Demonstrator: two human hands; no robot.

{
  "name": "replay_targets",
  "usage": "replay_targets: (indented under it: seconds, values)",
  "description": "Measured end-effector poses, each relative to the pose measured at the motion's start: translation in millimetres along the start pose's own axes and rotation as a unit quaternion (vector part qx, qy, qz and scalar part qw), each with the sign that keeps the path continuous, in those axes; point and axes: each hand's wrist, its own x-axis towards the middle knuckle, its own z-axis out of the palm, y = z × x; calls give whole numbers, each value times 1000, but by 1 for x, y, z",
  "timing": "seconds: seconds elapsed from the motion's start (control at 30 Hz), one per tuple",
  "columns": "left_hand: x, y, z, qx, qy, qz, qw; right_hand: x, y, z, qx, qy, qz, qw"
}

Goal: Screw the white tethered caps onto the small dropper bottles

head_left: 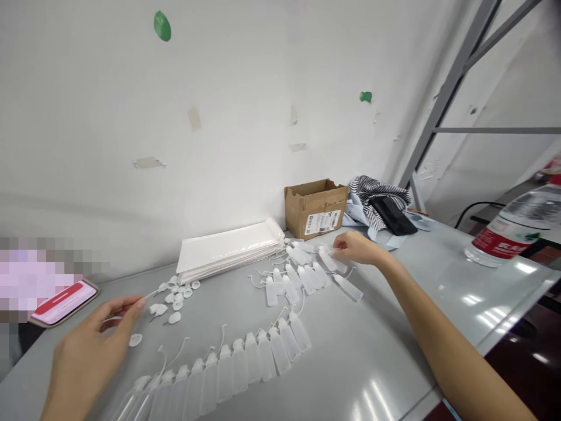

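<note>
My left hand (99, 339) is closed in a pinch on a thin white plastic stem (152, 293). Beside it lies a loose group of small white round caps (177, 297), some with short stems. Farther right, my right hand (357, 248) has its fingers together at a small translucent squeeze bottle (327, 259) at the back of a loose cluster. Part of its grip is hidden. More of these bottles (240, 365) lie side by side in a curved row at the front, several with thin strings at the necks.
White padded envelopes (232, 252) are stacked against the wall. An open cardboard box (316, 209), striped cloth (372, 196) and a black pouch (393, 215) sit at the back. A phone (65, 301) lies left; a large water bottle (511, 231) stands right on the grey table (363, 356).
</note>
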Motion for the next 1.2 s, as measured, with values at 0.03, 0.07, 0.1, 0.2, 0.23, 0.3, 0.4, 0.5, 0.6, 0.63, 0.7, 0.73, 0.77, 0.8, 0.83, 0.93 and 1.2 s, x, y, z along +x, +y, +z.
replay_targets:
  seconds: [0.03,0.07,0.1,0.2,0.23,0.3,0.4,0.5,0.6,0.63,0.7,0.73,0.77,0.8,0.83,0.93,1.2]
  values:
    - [-3,9,-5,-8,-14,-12,1000,1,0,0,2,12,-1,1000]
    - [-5,17,-9,-11,-19,-15,1000,2,0,0,5,23,-3,1000]
    - [-6,23,-13,-16,-22,-24,999,2,-1,0,11,35,-6,999]
    - [-9,32,-19,-23,-27,-39,999,3,-3,1,31,69,-20,997]
    - [-9,33,-20,-24,-28,-44,998,2,-4,1,37,78,-25,996]
    - [-9,33,-20,-27,-30,-52,998,1,-6,0,48,92,-32,994]
    - [-9,33,-19,-30,-28,-58,997,-1,-7,0,63,109,-39,991]
    - [-10,33,-19,-31,-29,-54,998,-2,-5,0,73,126,-38,989]
    - [-11,33,-20,-29,-27,-47,998,-1,-4,1,78,143,-38,986]
    - [-11,33,-20,-29,-24,-44,998,-1,-4,1,79,148,-39,985]
    - [-12,32,-19,-28,-18,-37,999,0,-3,1,82,159,-42,983]
    - [-13,32,-19,-27,-16,-33,999,0,-3,2,83,165,-43,982]
    - [-13,31,-18,-26,-15,-28,999,-1,-3,2,84,169,-45,981]
    - [-13,31,-17,-24,-16,-23,999,-1,-2,2,85,172,-47,980]
    - [-14,30,-17,-23,-17,-18,999,0,-2,2,85,174,-50,980]
    - [-14,28,-15,-24,-18,-7,1000,1,-2,3,83,175,-59,979]
    - [-15,25,-16,-33,-6,1,999,3,-4,6,79,163,-54,982]
